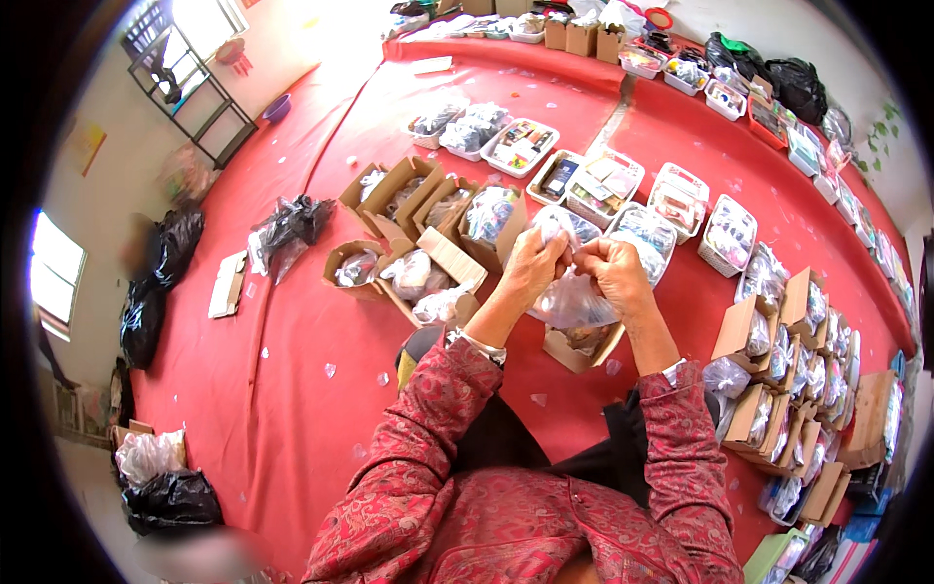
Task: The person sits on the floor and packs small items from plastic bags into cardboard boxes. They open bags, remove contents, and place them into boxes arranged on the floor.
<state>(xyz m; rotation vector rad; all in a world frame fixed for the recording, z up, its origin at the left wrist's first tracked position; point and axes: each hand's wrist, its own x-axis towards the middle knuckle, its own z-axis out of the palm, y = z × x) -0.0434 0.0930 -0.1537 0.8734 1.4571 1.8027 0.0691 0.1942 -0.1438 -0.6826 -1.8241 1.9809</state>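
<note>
Both hands meet in front of me over a clear plastic bag [574, 302]. My left hand [533, 265] pinches the gathered top of the bag, and a tuft of film sticks up above its fingers. Close beside it, my right hand [618, 277] has its fingertips closed on the same bag's neck. The bag's body hangs below the hands; what it holds is too blurred to tell. Under it stands an open cardboard box [582, 348] with something dark inside. Just beyond the hands is a white basket [671, 255] of bagged items.
Open cardboard boxes [413, 200] of bagged goods stand to the left, white baskets [522, 146] beyond. More boxes [749, 331] crowd the right side. Black bags [175, 501] lie along the left wall. A red sheet [321, 419] covers the floor, with plastic scraps on it.
</note>
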